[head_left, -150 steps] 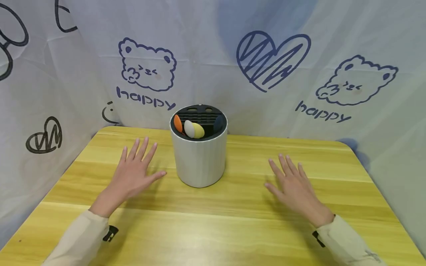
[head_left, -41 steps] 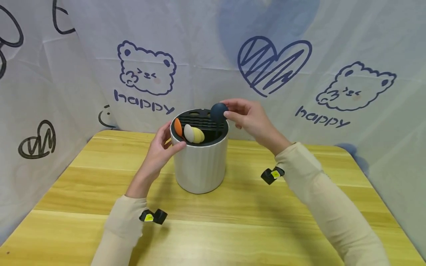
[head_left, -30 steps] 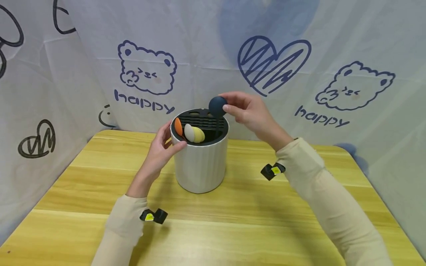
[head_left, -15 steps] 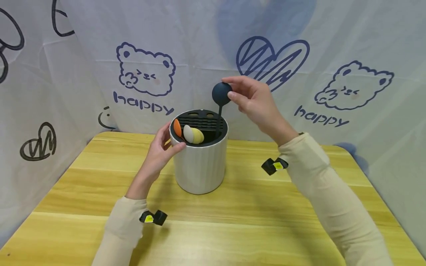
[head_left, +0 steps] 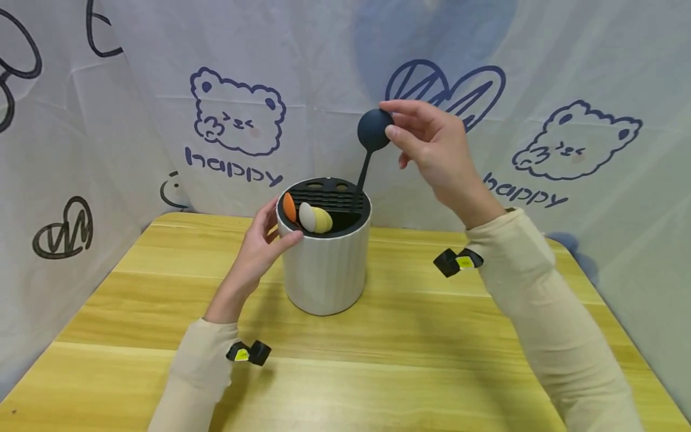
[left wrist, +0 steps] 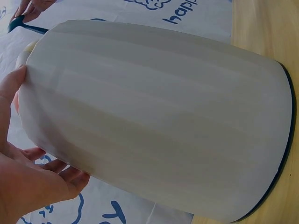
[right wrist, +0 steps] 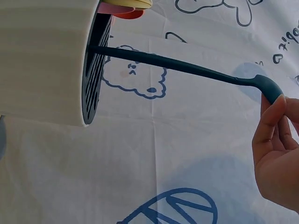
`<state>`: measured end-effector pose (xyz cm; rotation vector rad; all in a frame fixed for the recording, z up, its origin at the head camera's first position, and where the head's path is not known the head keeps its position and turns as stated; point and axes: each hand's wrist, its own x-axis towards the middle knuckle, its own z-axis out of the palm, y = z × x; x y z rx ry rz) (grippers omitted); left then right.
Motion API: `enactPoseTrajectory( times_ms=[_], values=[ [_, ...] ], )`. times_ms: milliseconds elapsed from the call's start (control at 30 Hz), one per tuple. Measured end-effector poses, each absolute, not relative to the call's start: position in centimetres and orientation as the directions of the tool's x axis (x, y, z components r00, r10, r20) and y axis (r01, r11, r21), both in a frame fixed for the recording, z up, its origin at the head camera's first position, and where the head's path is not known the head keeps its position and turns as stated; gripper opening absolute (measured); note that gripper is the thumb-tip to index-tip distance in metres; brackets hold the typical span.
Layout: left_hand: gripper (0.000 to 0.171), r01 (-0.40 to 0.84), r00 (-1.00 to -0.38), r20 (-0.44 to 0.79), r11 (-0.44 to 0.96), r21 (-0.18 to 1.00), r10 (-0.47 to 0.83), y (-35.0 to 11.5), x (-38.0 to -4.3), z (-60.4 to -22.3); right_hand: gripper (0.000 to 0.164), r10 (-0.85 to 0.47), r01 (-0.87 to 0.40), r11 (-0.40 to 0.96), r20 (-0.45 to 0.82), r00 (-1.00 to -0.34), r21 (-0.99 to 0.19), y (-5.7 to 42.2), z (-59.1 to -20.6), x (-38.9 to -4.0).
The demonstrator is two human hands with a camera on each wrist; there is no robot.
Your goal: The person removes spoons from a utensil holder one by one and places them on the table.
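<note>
A white ribbed utensil holder (head_left: 324,276) with a black slotted top stands upright on the table. My left hand (head_left: 255,255) grips its left side near the rim, thumb in front. My right hand (head_left: 439,150) pinches the round bowl of a dark blue spoon (head_left: 372,129) between thumb and fingers. The spoon's long handle (right wrist: 173,64) slants down, its lower end still inside the holder's opening. Orange (head_left: 289,207), white (head_left: 307,216) and yellow (head_left: 322,220) utensil heads poke out at the holder's front left.
The wood-grain table (head_left: 324,384) spreads around the holder. Behind it hangs a pale cloth (head_left: 324,72) printed with bears and hearts. A small black camera mount (head_left: 248,353) sits on the left wrist, another (head_left: 457,262) on the right.
Both hands have come from above the table to the holder. The right hand has drawn the dark blue spoon upward and lately rightward, baring its handle. The left hand stays at the rim.
</note>
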<state>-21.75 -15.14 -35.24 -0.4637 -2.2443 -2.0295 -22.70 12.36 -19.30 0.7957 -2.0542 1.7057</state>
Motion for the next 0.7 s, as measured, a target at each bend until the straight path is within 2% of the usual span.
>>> enactPoseTrajectory(
  times_ms=[133, 333, 700],
  values=[
    [0.081, 0.281, -0.949, 0.265, 0.077, 0.957, 0.172, -15.1, -21.7, -35.3, 0.029, -0.189, -0.64, 0.072, 0.62, -0.761, -0.765, 12.5, -19.2, -22.4],
    [0.082, 0.281, -0.949, 0.264, 0.079, 0.957, 0.173, -15.1, -21.6, -35.4, 0.029, -0.172, -0.587, -0.007, 0.58, -0.796, -0.809, 12.9, -19.0, -21.6],
    [0.083, 0.282, -0.949, 0.264, 0.09, 0.955, 0.171, -15.1, -21.4, -35.4, 0.031, -0.179, -0.547, -0.05, 0.546, -0.818, -0.836, 14.4, -19.0, -21.1]
  ],
)
